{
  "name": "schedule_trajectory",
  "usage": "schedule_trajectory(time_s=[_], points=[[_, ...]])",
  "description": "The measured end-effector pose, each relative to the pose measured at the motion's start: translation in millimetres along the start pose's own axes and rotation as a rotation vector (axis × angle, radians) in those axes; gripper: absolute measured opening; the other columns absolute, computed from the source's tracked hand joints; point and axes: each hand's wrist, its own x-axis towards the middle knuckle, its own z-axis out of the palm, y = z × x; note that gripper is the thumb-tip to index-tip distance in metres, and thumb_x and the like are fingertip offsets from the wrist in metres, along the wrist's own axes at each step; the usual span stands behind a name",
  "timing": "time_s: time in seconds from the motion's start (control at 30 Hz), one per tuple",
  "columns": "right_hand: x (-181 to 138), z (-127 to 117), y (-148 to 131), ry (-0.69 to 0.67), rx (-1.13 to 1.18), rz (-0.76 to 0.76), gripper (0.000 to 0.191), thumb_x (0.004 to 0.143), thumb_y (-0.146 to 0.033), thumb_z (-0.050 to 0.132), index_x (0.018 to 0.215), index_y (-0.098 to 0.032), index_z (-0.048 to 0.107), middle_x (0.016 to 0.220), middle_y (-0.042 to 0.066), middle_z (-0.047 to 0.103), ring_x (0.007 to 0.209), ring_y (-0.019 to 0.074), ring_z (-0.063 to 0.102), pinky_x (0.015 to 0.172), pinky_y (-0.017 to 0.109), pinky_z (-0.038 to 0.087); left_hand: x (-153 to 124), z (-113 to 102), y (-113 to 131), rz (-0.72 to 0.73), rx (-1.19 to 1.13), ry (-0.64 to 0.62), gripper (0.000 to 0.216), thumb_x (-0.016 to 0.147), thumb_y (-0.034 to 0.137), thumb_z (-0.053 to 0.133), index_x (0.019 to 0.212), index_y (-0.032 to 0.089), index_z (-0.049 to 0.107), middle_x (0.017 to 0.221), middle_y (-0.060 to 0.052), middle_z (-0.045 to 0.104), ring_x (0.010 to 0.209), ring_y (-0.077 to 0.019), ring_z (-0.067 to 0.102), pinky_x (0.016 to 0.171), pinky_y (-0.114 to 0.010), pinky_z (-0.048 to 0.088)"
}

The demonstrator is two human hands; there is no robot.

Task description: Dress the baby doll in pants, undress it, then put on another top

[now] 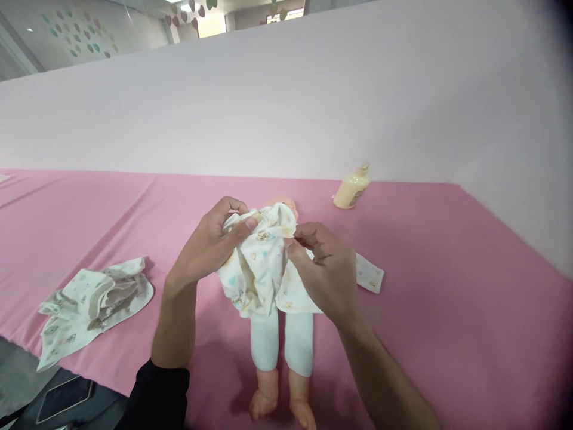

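Left hand [212,245] on my feed: thumb on top, pinching bunched printed shirt [259,263]. Right hand [329,272]: thumb and fingertips narrow, gripping the same shirt at its edge. Bulk of it sits between both hands, at 4 o'clock from left, 9 o'clock from right; a sleeve sticks out at 3 o'clock past right. Doll [299,346] lies on the pink bench [425,334] under the shirt, legs toward 6, head toward 12, mostly covered. Pump bottle [352,190] at 1 o'clock from right. I see crumpled printed cloth [96,304] at 8 o'clock from left.
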Motion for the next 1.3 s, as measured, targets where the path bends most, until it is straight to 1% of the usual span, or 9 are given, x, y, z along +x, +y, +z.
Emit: schedule_trajectory(time_s=[0.17, 0.27, 0.47, 0.57, 0.73, 0.87, 1.03, 1.17, 1.3], points=[[13, -16, 6, 0.111, 0.175, 0.071, 0.004, 0.086, -0.025, 0.061, 0.084, -0.021, 0.062, 0.077, 0.0, 0.064, 0.069, 0.0136, 0.061, 0.062, 0.028, 0.051, 10, -7, -8, 0.068, 0.125, -0.118, 0.05, 0.083, 0.049, 0.065, 0.129, 0.031, 0.055, 0.113, -0.006, 0.062, 0.101, -0.0215, 0.061, 0.072, -0.027, 0.051], [19, -22, 8, 0.093, 0.317, 0.1, 0.008, 0.087, -0.03, 0.06, 0.087, -0.022, 0.061, 0.082, 0.001, 0.064, 0.071, 0.0142, 0.062, 0.06, 0.028, 0.053, 15, -4, -13, 0.108, 0.106, -0.259, 0.059, 0.08, 0.045, 0.069, 0.135, 0.033, 0.052, 0.126, -0.007, 0.057, 0.105, -0.0217, 0.059, 0.076, -0.029, 0.053], [18, -11, 9, -0.002, 0.338, 0.103, 0.015, 0.088, -0.036, 0.063, 0.085, -0.022, 0.057, 0.073, -0.002, 0.057, 0.061, 0.0107, 0.054, 0.051, 0.024, 0.047, 15, 28, -13, 0.164, -0.069, -0.208, 0.059, 0.077, 0.041, 0.074, 0.131, 0.026, 0.055, 0.11, -0.007, 0.066, 0.086, -0.0182, 0.064, 0.067, -0.028, 0.052], [20, -10, 8, -0.04, 0.368, 0.072, 0.017, 0.086, -0.037, 0.066, 0.095, -0.026, 0.056, 0.088, 0.0, 0.061, 0.066, 0.0111, 0.057, 0.051, 0.024, 0.047, 13, 36, -8, 0.178, -0.15, -0.205, 0.055, 0.078, 0.042, 0.073, 0.128, 0.024, 0.058, 0.102, -0.006, 0.069, 0.083, -0.0187, 0.066, 0.066, -0.028, 0.052], [24, -24, 2, -0.182, 0.372, 0.028, 0.043, 0.079, -0.035, 0.074, 0.118, -0.034, 0.054, 0.105, 0.001, 0.061, 0.075, 0.0131, 0.059, 0.057, 0.027, 0.052, 6, 34, -1, 0.222, -0.178, -0.23, 0.05, 0.077, 0.042, 0.075, 0.121, 0.022, 0.064, 0.103, -0.006, 0.071, 0.088, -0.0202, 0.066, 0.071, -0.029, 0.052], [19, -33, -4, -0.189, 0.312, 0.03, 0.024, 0.081, -0.036, 0.072, 0.098, -0.026, 0.058, 0.088, 0.001, 0.061, 0.075, 0.0142, 0.059, 0.06, 0.028, 0.052, -1, 29, 0, 0.237, -0.113, -0.214, 0.042, 0.076, 0.04, 0.076, 0.112, 0.02, 0.068, 0.092, -0.005, 0.07, 0.077, -0.0157, 0.062, 0.064, -0.027, 0.048], [16, -34, -7, -0.085, 0.172, 0.027, 0.025, 0.08, -0.039, 0.072, 0.083, -0.022, 0.054, 0.085, 0.002, 0.061, 0.076, 0.0147, 0.058, 0.063, 0.028, 0.05, -7, 23, 1, 0.179, -0.142, -0.176, 0.045, 0.079, 0.043, 0.072, 0.117, 0.021, 0.061, 0.093, -0.004, 0.066, 0.073, -0.0132, 0.058, 0.06, -0.025, 0.046], [12, -32, -9, -0.123, 0.134, 0.045, 0.025, 0.084, -0.042, 0.067, 0.079, -0.021, 0.055, 0.073, 0.0, 0.057, 0.062, 0.0117, 0.052, 0.051, 0.024, 0.043, -8, 24, 2, 0.215, -0.132, -0.211, 0.051, 0.077, 0.043, 0.074, 0.121, 0.022, 0.058, 0.106, -0.007, 0.065, 0.084, -0.015, 0.058, 0.069, -0.027, 0.048], [8, -32, -12, -0.103, 0.083, 0.037, 0.032, 0.081, -0.042, 0.071, 0.072, -0.02, 0.049, 0.059, -0.004, 0.048, 0.049, 0.0081, 0.041, 0.041, 0.021, 0.033, -7, 31, 1, 0.208, -0.132, -0.177, 0.045, 0.079, 0.045, 0.071, 0.116, 0.021, 0.061, 0.102, -0.007, 0.067, 0.084, -0.0173, 0.061, 0.069, -0.028, 0.049]])
